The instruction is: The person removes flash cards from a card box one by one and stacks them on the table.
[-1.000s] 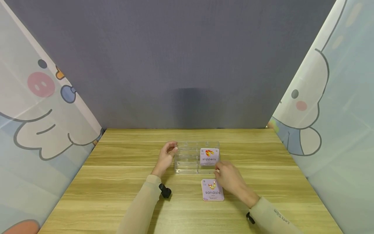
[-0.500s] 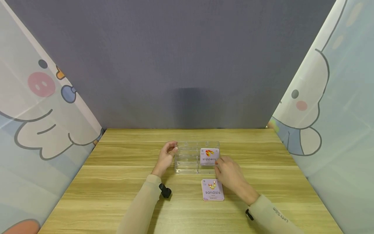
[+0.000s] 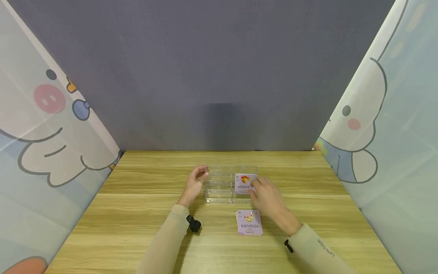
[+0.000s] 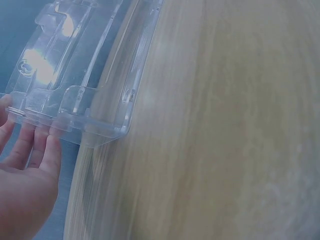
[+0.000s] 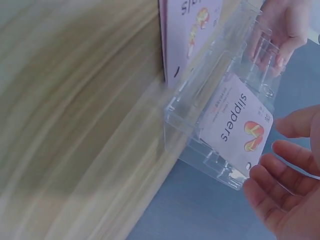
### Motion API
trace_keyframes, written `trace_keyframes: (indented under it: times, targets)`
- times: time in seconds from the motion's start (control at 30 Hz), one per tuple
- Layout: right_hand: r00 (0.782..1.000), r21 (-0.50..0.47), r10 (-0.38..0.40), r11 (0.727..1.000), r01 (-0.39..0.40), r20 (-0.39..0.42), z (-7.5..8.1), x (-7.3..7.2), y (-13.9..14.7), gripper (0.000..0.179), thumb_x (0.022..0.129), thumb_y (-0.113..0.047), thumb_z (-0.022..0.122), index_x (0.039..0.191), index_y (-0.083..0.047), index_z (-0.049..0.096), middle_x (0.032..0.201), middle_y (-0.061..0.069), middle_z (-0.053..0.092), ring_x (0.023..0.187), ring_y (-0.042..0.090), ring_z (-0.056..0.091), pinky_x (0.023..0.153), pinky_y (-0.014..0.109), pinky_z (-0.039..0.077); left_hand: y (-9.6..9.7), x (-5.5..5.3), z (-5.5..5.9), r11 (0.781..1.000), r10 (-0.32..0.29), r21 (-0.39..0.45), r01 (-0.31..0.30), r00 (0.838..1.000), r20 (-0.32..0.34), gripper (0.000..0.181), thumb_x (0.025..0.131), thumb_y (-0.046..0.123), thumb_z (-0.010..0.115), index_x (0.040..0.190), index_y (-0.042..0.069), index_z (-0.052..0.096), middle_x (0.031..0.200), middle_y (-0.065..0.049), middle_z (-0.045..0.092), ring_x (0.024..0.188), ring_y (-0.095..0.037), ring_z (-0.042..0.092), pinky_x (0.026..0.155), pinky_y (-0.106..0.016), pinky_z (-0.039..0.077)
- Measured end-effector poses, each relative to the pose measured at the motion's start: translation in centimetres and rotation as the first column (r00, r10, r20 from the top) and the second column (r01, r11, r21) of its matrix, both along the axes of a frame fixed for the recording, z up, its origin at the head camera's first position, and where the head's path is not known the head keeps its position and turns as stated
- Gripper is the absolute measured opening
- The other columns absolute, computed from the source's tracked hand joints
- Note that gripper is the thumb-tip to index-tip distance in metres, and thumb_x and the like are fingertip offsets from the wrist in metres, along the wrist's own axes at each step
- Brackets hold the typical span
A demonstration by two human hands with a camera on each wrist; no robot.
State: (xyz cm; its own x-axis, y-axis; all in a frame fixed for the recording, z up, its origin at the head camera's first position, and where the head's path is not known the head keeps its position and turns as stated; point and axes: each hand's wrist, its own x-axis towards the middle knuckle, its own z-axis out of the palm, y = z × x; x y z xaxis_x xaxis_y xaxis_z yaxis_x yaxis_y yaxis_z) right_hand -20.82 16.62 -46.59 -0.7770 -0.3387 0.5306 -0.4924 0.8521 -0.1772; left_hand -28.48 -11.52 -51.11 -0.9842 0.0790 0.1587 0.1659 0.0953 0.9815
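A clear plastic card rack (image 3: 218,189) with several compartments stands on the table. My left hand (image 3: 193,185) grips its left end, fingertips along the edge in the left wrist view. In the rack's right column leans a lilac card printed "slippers" (image 3: 242,181), with a red and yellow picture. Beside that card's right edge is my right hand (image 3: 269,198). The right wrist view shows its fingers spread and relaxed around the card's corner, gripping nothing; whether a fingertip touches the card I cannot tell. In front of the rack lies a small stack of cards, "sandals" (image 3: 249,225) uppermost.
The wood-grain table (image 3: 143,213) reaches back to a dark grey panel (image 3: 219,76). Cartoon-printed curtains (image 3: 403,152) hang along both sides. Dark wrist cameras (image 3: 194,223) sit at the sleeve cuffs.
My right hand has moved up and slightly left along the slippers card, from its lower right corner to its right side. The left hand, rack and sandals stack stay put.
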Motion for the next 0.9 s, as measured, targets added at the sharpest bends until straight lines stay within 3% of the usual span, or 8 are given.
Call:
trace_keyframes:
  times: [0.23, 0.9]
  targets:
    - [0.999, -0.012, 0.012, 1.0, -0.013, -0.047, 0.3, -0.4, 0.0, 0.023, 0.079, -0.011, 0.085, 0.096, 0.001, 0.073, 0.091, 0.01, 0.068, 0.079, 0.023, 0.062, 0.068, 0.035, 0.054, 0.0, 0.0, 0.0, 1.0, 0.0, -0.007, 0.0, 1.0, 0.009, 0.036, 0.104, 0.007, 0.058, 0.138, -0.005, 0.053, 0.13, -0.018, 0.058, 0.121, -0.03, 0.053, 0.104, -0.048, 0.044]
    - [0.998, -0.048, -0.029, 0.999, 0.026, -0.053, 0.8, -1.8, -0.2, 0.024, 0.083, -0.011, 0.083, 0.101, 0.002, 0.073, 0.096, 0.012, 0.068, 0.084, 0.025, 0.062, 0.07, 0.035, 0.054, -0.1, 0.0, 0.0, 1.0, -0.01, -0.01, 0.01, 1.0, 0.015, 0.036, 0.104, 0.008, 0.058, 0.138, -0.004, 0.053, 0.131, -0.018, 0.057, 0.121, -0.03, 0.053, 0.105, -0.05, 0.043]
